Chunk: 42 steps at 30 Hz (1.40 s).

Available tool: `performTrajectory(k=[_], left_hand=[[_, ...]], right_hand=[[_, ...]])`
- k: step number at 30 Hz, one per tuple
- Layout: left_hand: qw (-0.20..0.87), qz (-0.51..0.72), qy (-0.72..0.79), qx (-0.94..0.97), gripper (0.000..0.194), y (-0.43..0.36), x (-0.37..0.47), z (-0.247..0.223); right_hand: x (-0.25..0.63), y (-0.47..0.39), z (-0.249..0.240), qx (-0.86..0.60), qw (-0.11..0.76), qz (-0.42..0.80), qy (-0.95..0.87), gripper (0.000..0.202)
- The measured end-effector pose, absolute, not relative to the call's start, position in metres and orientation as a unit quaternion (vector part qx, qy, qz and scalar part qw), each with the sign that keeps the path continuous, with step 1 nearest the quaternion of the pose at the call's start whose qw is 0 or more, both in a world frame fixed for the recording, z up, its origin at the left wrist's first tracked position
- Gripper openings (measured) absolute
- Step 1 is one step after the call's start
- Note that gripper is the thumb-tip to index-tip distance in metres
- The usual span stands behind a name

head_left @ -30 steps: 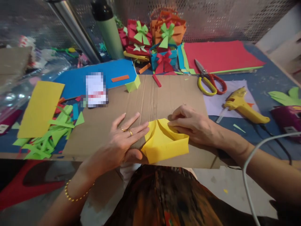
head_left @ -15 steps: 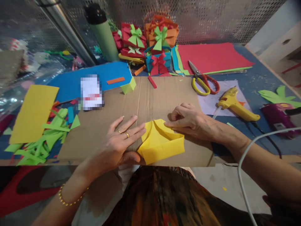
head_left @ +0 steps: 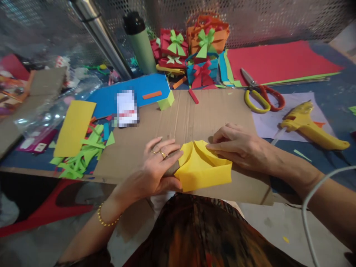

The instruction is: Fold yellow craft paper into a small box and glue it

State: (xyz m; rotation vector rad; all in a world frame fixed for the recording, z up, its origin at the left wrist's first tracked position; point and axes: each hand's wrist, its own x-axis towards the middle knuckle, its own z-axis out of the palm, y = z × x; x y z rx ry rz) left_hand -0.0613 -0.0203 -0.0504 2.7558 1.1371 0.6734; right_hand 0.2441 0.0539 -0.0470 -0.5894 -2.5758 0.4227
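A folded yellow paper box [head_left: 207, 178] stands partly open on the cardboard sheet, its front wall raised and its back flaps bent inward. My left hand [head_left: 160, 167] grips its left side, fingertips on the upper left flap and the thumb against the lower left corner. At the upper right flap, my right hand [head_left: 239, 146] has thumb and forefinger pressed together on the paper edge, with the other fingers curled.
The cardboard sheet [head_left: 139, 148] covers the table's front. Scissors [head_left: 258, 92] and a yellow glue gun [head_left: 311, 124] lie to the right. Green paper scraps [head_left: 78, 159] and a yellow sheet [head_left: 75, 128] are left. Small paper bags [head_left: 203, 70], a bottle [head_left: 141, 48] and red paper [head_left: 278, 61] stand behind.
The view has turned left, so the whole scene sits further right. My left thumb has closed in on the box's lower left corner. The right hand keeps its place at the upper right flap.
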Motion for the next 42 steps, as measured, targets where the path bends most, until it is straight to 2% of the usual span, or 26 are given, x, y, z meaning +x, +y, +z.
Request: performTrajectory(k=[3,9,13,16,21,30,36,42], left_hand=[[0.04,0.227,0.367,0.901,0.077,-0.022,-0.059,-0.051],[0.06,0.223,0.372,0.899,0.088,-0.022,-0.057,-0.049],[0.061,0.247,0.375,0.891,0.083,-0.017,-0.055,-0.05],[0.043,0.26,0.394,0.88,0.07,-0.012,-0.051,-0.047],[0.016,0.19,0.487,0.852,0.031,-0.008,-0.043,-0.037],[0.037,0.11,0.517,0.848,0.014,-0.004,-0.021,-0.034],[0.114,0.116,0.547,0.821,0.011,0.005,-0.014,-0.033],[0.131,0.089,0.585,0.795,0.005,0.012,-0.013,-0.028]], right_hand=[[0.243,0.052,-0.047,-0.206,0.226,0.15,-0.94,0.029],[0.241,0.047,-0.044,-0.207,0.204,0.144,-0.946,0.026],[0.24,0.046,-0.043,-0.201,0.202,0.13,-0.95,0.027],[0.24,0.047,-0.045,-0.199,0.216,0.11,-0.949,0.027],[0.239,0.051,-0.05,-0.2,0.229,0.116,-0.945,0.025],[0.228,0.058,-0.049,-0.273,0.255,0.16,-0.914,0.025],[0.216,0.06,-0.043,-0.391,0.177,0.162,-0.888,0.017],[0.202,0.067,-0.028,-0.464,0.059,0.164,-0.869,0.013]])
